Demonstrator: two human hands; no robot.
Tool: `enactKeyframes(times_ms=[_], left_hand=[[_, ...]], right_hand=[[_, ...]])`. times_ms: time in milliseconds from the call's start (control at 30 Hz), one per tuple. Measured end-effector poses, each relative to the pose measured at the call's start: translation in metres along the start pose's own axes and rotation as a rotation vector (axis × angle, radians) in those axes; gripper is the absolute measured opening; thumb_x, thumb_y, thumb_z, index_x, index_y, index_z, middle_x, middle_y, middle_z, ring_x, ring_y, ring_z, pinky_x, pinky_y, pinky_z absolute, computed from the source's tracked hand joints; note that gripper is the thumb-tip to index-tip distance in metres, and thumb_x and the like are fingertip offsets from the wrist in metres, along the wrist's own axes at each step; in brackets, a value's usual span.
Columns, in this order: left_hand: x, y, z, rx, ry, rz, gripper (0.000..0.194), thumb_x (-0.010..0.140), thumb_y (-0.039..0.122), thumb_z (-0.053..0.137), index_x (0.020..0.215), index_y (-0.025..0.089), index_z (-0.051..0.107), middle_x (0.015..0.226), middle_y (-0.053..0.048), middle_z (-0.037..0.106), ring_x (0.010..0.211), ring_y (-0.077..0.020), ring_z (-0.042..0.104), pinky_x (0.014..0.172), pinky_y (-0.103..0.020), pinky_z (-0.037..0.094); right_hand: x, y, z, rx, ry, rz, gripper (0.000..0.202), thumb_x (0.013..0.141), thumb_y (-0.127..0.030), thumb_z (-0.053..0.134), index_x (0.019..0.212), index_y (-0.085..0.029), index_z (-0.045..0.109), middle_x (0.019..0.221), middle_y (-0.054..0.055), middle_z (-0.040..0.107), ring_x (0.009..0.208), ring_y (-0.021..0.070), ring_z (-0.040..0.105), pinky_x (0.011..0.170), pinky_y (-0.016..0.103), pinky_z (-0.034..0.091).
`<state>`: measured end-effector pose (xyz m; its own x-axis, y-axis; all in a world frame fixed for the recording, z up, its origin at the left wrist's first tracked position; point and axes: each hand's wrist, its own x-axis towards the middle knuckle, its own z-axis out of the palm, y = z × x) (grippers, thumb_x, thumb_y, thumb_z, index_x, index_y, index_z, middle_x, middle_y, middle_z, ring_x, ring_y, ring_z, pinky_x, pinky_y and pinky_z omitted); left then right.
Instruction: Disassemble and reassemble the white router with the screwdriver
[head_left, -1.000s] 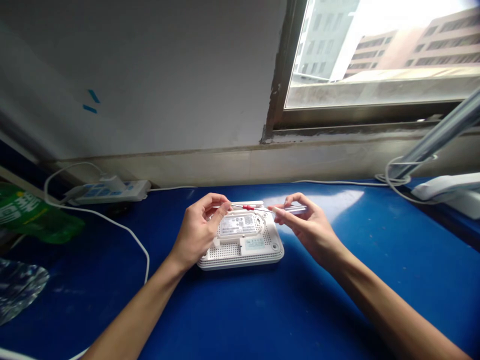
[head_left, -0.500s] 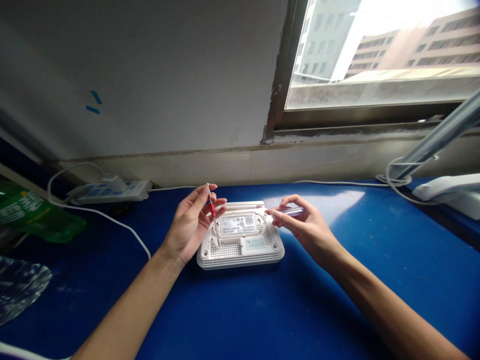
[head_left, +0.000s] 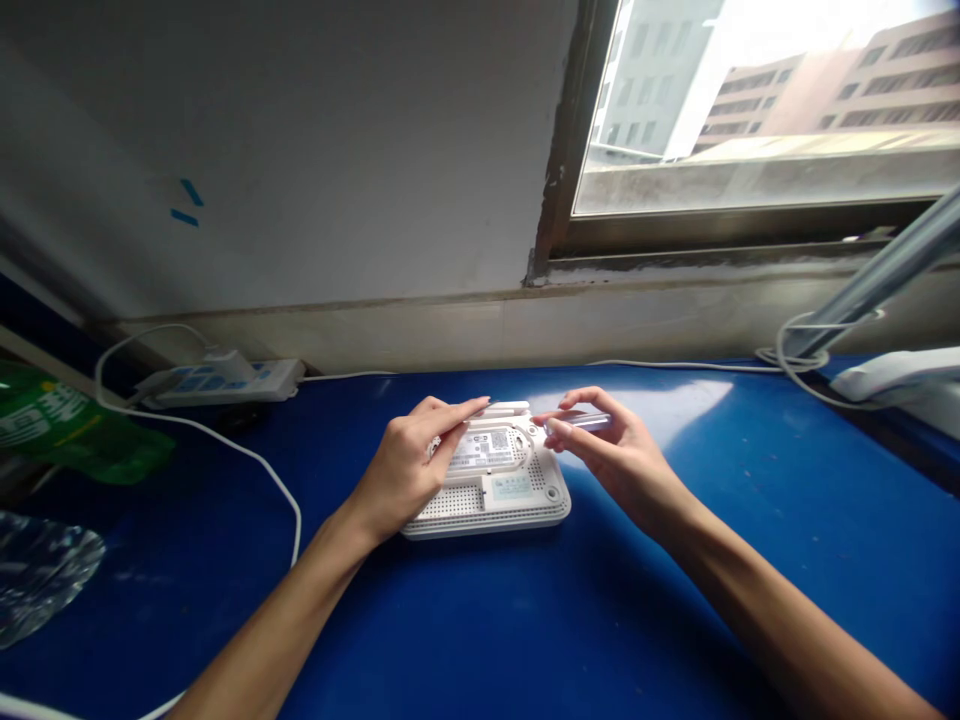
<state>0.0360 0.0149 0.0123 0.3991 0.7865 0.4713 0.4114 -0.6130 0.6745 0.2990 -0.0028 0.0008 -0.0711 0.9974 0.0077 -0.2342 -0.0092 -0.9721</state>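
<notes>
A white router [head_left: 517, 510] lies underside up on the table, its label, vent holes and folded antennas showing. My left hand [head_left: 409, 460] is over its left part, back of the hand up, with fingers closed together and pointing right. The red and silver screwdriver shaft it gripped a moment ago is hidden behind these fingers. Just beyond the router's right edge, my right hand [head_left: 611, 435] is closed around a clear, purplish screwdriver handle [head_left: 591, 422], pinched between thumb and fingers. A small gap separates the two hands.
A white power strip [head_left: 281, 381] with a plug and cable is at the back left. Nearby lie a green bottle [head_left: 82, 430] and a crumpled clear plastic piece [head_left: 49, 570]. On the right stand a metal pole [head_left: 862, 280] wrapped in cable and a white device [head_left: 900, 380].
My left hand has turned palm down and moved right over the router, taking the screwdriver shaft out of sight. My right hand has hardly moved.
</notes>
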Motion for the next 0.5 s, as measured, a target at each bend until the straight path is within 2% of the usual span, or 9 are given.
enactKeyframes(times_ms=[100, 200, 367, 500], left_hand=[[0.000, 0.000, 0.004, 0.048, 0.002, 0.118, 0.029, 0.101, 0.012, 0.064, 0.124, 0.022, 0.077, 0.116, -0.005, 0.080, 0.104, -0.0202, 0.075, 0.094, -0.032, 0.058], [0.000, 0.003, 0.007, 0.020, 0.026, 0.176, 0.021, 0.098, 0.013, 0.069, 0.115, 0.022, 0.080, 0.111, -0.006, 0.082, 0.102, -0.0217, 0.077, 0.094, -0.034, 0.060], [-0.001, 0.008, 0.011, 0.030, 0.093, 0.176, 0.019, 0.096, 0.014, 0.071, 0.109, 0.021, 0.083, 0.106, -0.008, 0.079, 0.095, -0.0205, 0.076, 0.087, -0.032, 0.061], [-0.002, 0.011, 0.011, 0.029, 0.057, 0.147, 0.026, 0.096, 0.012, 0.067, 0.114, 0.022, 0.082, 0.107, -0.008, 0.076, 0.097, -0.0206, 0.074, 0.088, -0.033, 0.061]], right_hand=[[-0.002, -0.002, 0.002, -0.030, -0.032, -0.028, 0.040, 0.079, -0.044, 0.091, 0.102, -0.026, 0.063, 0.108, 0.007, 0.083, 0.092, 0.0229, 0.078, 0.089, 0.037, 0.059], [-0.004, -0.004, 0.004, -0.058, -0.067, -0.041, 0.036, 0.083, -0.043, 0.088, 0.103, -0.026, 0.063, 0.110, 0.007, 0.082, 0.106, 0.0268, 0.078, 0.094, 0.039, 0.060], [-0.006, -0.004, 0.008, -0.084, -0.135, -0.025, 0.034, 0.085, -0.042, 0.087, 0.104, -0.025, 0.064, 0.110, 0.007, 0.082, 0.109, 0.0275, 0.078, 0.099, 0.044, 0.061], [-0.008, -0.003, 0.010, -0.078, -0.128, -0.023, 0.036, 0.084, -0.043, 0.088, 0.104, -0.025, 0.064, 0.107, 0.007, 0.083, 0.105, 0.0281, 0.079, 0.097, 0.044, 0.062]])
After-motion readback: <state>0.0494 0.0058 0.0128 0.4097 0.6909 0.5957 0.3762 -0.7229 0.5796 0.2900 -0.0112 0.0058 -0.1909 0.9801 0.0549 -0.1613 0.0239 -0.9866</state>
